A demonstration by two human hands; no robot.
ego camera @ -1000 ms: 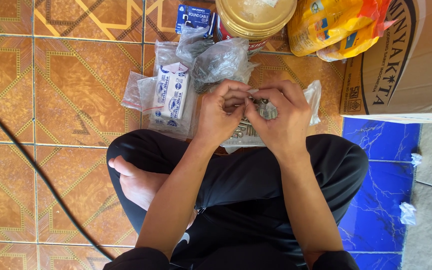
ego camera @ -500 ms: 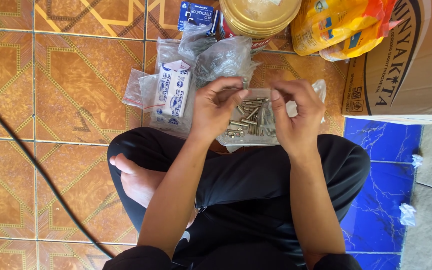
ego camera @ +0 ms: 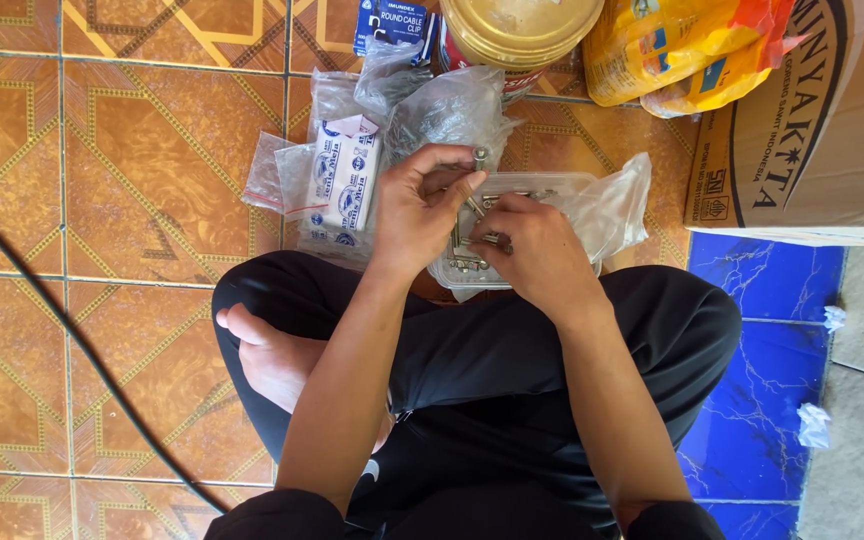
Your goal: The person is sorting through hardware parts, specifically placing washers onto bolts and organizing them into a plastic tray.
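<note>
I sit cross-legged on a tiled floor. My left hand (ego camera: 422,205) pinches a metal bolt (ego camera: 479,160) upright between thumb and forefinger. My right hand (ego camera: 537,250) reaches down into a clear plastic tray (ego camera: 552,185) of metal screws and bolts, its fingertips on the screws (ego camera: 472,240). Whether it grips one I cannot tell. The tray rests on the floor just past my knees.
Clear plastic bags (ego camera: 447,105) and small white-and-blue boxes (ego camera: 342,185) lie left of the tray. Beyond are a round gold tin lid (ego camera: 517,25), a yellow bag (ego camera: 682,45), a blue card pack (ego camera: 392,20). A cardboard box (ego camera: 812,120) stands right. A black cable (ego camera: 62,330) crosses the floor.
My hands, together above the tray a second ago, have parted. The right hand has dropped into the tray while the left now holds a bolt upright.
</note>
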